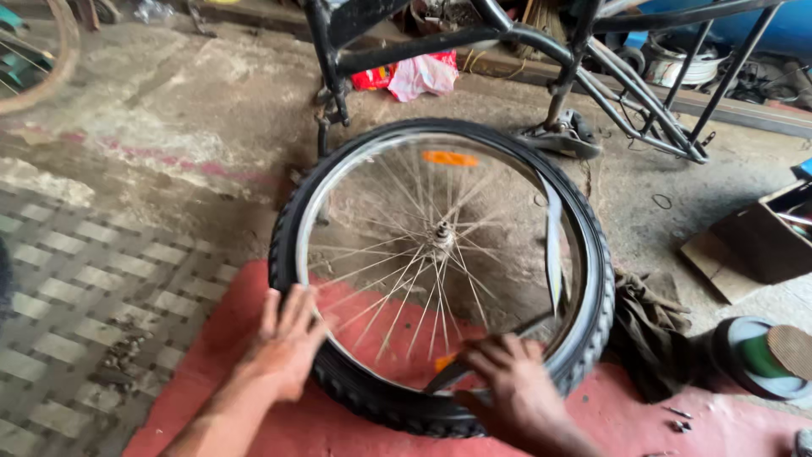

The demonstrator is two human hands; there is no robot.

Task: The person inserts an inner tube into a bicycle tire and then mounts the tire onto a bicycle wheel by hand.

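Wheel [440, 271] flat on a red mat [237, 338], on the concrete floor [169, 110]. Black knobby tyre [592, 296] around a shiny rim [309, 228], thin spokes running in to the hub [441, 233]. Orange reflector [450, 158] among the spokes on the far side, a second orange bit just showing at the near edge, by the right hand.

Left hand [288, 338] spread flat, fingers together and pressed down on the tyre and rim at the near left. Right hand [507, 377] at the near right edge, fingers curled and pinching a dark lever [486, 347], its tip pointing in toward the rim under the tyre's edge. Exact grip partly hidden by the knuckles.

Pale rim strip [553, 245] standing up loose inside the rim on the right side, twisted along its length.

Beyond the wheel, a black bike frame [524, 42] standing on the floor, with a red-and-white bag [414, 74] behind it. Dark rag [651, 330] bunched just beside the tyre on the right, touching the mat. Round tin [761, 355] with a green inside near the rag. Open brown box [761, 237] further right. Part of another wheel [34, 59] at the top left corner. Patterned tiles [85, 288] left of the mat.
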